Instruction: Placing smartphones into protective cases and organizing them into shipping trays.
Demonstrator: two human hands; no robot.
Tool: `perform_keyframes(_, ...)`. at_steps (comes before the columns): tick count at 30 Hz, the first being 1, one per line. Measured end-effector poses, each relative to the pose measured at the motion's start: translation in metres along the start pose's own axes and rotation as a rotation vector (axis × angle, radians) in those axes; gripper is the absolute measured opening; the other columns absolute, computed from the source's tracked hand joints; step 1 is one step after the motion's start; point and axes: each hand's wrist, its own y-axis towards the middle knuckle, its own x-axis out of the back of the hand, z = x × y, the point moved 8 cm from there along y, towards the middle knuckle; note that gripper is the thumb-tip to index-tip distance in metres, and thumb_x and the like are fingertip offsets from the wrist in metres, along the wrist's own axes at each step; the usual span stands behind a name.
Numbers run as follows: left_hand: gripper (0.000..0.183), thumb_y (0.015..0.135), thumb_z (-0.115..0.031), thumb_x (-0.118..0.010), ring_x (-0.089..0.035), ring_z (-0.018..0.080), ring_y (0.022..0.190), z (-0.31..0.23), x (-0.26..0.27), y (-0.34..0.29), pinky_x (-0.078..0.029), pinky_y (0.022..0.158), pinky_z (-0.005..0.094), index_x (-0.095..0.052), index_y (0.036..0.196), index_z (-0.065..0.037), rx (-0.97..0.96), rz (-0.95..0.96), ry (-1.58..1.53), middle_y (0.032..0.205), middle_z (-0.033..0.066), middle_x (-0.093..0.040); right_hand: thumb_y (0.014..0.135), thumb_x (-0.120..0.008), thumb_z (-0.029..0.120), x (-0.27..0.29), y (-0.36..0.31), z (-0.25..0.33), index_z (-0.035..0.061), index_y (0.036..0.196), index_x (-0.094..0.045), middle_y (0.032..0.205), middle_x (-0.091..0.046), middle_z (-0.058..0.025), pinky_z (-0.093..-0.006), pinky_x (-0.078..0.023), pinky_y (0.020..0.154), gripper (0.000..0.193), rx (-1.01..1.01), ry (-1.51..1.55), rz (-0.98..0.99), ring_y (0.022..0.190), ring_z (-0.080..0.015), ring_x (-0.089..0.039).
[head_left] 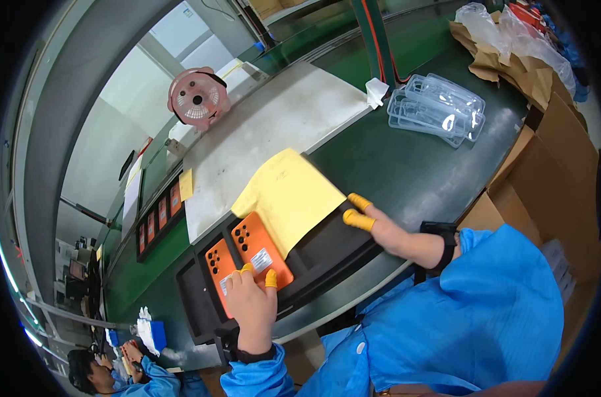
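Observation:
Two orange phone-shaped pieces with camera rings and white labels lie side by side in a black tray (193,298). My left hand (253,308), with yellow finger cots, rests its spread fingertips on the lower ends of the left orange phone (219,261) and the right orange phone (251,237). A yellow sheet (294,195) lies curved over the tray's far part and the right phone's edge. At the sheet's right corner my right hand (386,231), also in yellow finger cots, grips it between thumb and finger.
Clear plastic trays (439,109) are stacked at the far right, near cardboard boxes (545,165). A grey-white board (280,119) lies behind the tray. A pink fan (198,99) stands beyond it. Another black tray (158,221) holds orange pieces. A co-worker (115,374) sits at lower left.

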Motion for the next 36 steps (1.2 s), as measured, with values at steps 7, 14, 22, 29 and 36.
perform_keyframes(7, 0.039, 0.075, -0.035, -0.058, -0.051, 0.0333, 0.079, 0.040, -0.016, 0.000, -0.043, 0.065, 0.0405, -0.056, 0.083, 0.003, 0.191, 0.051, 0.348, 0.079, 0.0176, -0.056, 0.077, -0.055, 0.047, -0.040, 0.014, 0.012, -0.0064, 0.127, -0.027, 0.132, -0.026, -0.0239, -0.0331, -0.017, 0.102, 0.079, -0.104, -0.132, 0.266, 0.125, -0.0308, -0.020)
perform_keyframes(14, 0.040, 0.079, -0.030, -0.054, -0.049, 0.0358, 0.086, 0.055, -0.026, -0.014, -0.040, 0.074, 0.0416, -0.051, 0.097, 0.006, 0.251, 0.066, 0.258, 0.085, 0.0214, -0.055, 0.071, -0.065, 0.025, 0.119, 0.015, 0.147, 0.0051, 0.100, -0.056, 0.100, -0.053, -0.0140, -0.0371, -0.039, 0.083, 0.037, 0.712, -0.969, -0.444, 0.096, -0.0298, -0.048)
perform_keyframes(22, 0.039, 0.078, -0.019, -0.054, -0.046, 0.0396, 0.088, 0.058, -0.030, -0.005, -0.038, 0.077, 0.0436, -0.045, 0.101, 0.011, 0.314, 0.178, -0.047, 0.092, 0.0270, -0.050, 0.071, -0.060, 0.018, 0.288, 0.014, 0.112, 0.0062, 0.086, -0.061, 0.091, -0.055, -0.0092, -0.0365, -0.044, 0.070, 0.020, 0.253, -1.622, -0.834, 0.086, -0.0249, -0.053)
perform_keyframes(29, 0.040, 0.082, -0.010, -0.049, -0.050, 0.0202, 0.092, 0.103, -0.042, -0.013, -0.040, 0.076, 0.0284, -0.037, 0.115, 0.008, 0.705, 0.018, -0.720, 0.100, 0.0137, -0.052, 0.073, -0.059, 0.013, 0.273, 0.015, 0.138, 0.0041, 0.082, -0.058, 0.084, -0.057, -0.0078, -0.0361, -0.040, 0.072, 0.013, 0.460, -1.499, -0.863, 0.083, -0.0239, -0.054)
perform_keyframes(36, 0.024, 0.085, -0.013, -0.046, -0.056, 0.0170, 0.084, 0.131, -0.059, -0.008, -0.045, 0.071, 0.0257, -0.047, 0.103, 0.003, 0.859, 0.188, -1.226, 0.094, 0.0112, -0.056, 0.069, -0.063, 0.009, 0.224, -0.024, 0.174, 0.0022, 0.078, -0.055, 0.081, -0.054, -0.0097, -0.0328, -0.041, 0.065, 0.014, 0.738, -1.233, -0.804, 0.076, -0.0258, -0.052)
